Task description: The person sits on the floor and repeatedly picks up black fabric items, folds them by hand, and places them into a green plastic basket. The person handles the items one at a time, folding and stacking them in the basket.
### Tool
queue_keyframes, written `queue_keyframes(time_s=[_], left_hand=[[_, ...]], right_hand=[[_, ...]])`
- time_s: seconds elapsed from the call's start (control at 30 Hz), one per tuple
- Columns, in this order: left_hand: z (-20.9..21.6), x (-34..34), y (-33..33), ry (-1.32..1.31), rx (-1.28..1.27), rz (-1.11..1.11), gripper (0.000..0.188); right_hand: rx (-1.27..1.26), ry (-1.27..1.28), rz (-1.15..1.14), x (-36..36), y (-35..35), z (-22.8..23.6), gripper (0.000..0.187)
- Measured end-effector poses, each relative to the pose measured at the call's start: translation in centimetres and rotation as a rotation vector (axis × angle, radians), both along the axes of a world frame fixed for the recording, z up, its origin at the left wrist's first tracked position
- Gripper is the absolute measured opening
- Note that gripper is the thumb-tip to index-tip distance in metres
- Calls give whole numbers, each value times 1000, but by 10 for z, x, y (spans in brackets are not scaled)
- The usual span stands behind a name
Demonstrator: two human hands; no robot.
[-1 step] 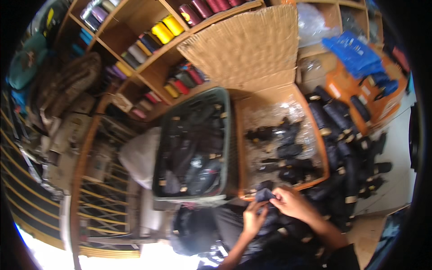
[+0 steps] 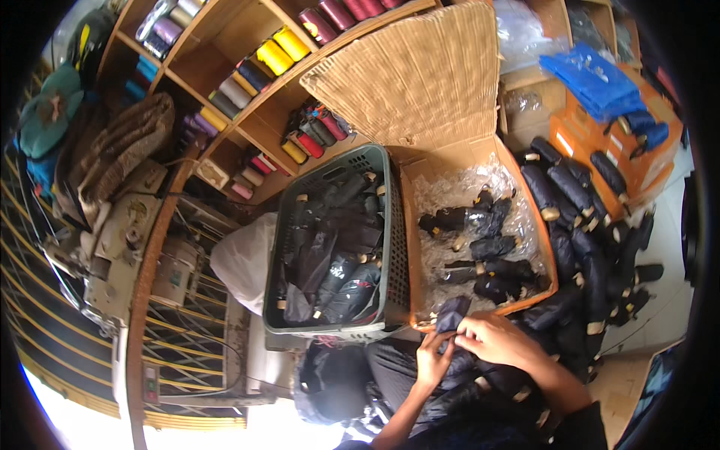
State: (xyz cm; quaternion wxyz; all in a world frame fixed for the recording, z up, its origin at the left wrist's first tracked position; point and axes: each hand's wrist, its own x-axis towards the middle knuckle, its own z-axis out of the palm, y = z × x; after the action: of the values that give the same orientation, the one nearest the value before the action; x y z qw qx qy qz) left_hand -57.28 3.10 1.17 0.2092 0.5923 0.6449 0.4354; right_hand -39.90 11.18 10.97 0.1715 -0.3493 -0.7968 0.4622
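Note:
Both of my hands meet at the near edge of an open cardboard box (image 2: 551,247). Between their fingers is a dark navy cloth piece (image 2: 452,313), its top standing up above the fingertips; what lies inside it is hidden. My right hand (image 2: 495,339) pinches it from the right, fingers closed. My left hand (image 2: 432,364) grips its lower part from the left, fingers bent and closed. Black bundles (image 2: 493,247) that look like folded umbrellas lie on clear plastic wrapping inside the box. Similar dark bundles lie across my lap below the hands.
A dark green plastic basket (image 2: 397,247) full of black bundles stands left of the box. More bundles (image 2: 570,191) are heaped to the right, near an orange carton (image 2: 637,165) with a blue plastic bag (image 2: 596,81). Thread-spool shelves (image 2: 225,56) stand behind; a sewing machine (image 2: 120,259) is left.
The whole view has shifted slightly and become sharper. The cloth piece shows a little more above my fingers, and both hands keep hold of it.

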Motion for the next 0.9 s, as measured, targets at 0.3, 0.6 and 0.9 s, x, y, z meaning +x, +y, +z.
queue_keyframes(time_s=[0.3, 0.6, 0.9], left_hand=[[-13, 9, 8, 136, 35, 30, 12], [-25, 16, 11, 234, 82, 57, 8], [22, 8, -5, -35, -159, 239, 19]], right_hand=[[1000, 286, 570, 29, -90, 120, 32], [1032, 197, 570, 22, -93, 124, 38], [147, 48, 705, 9, -17, 136, 44]])
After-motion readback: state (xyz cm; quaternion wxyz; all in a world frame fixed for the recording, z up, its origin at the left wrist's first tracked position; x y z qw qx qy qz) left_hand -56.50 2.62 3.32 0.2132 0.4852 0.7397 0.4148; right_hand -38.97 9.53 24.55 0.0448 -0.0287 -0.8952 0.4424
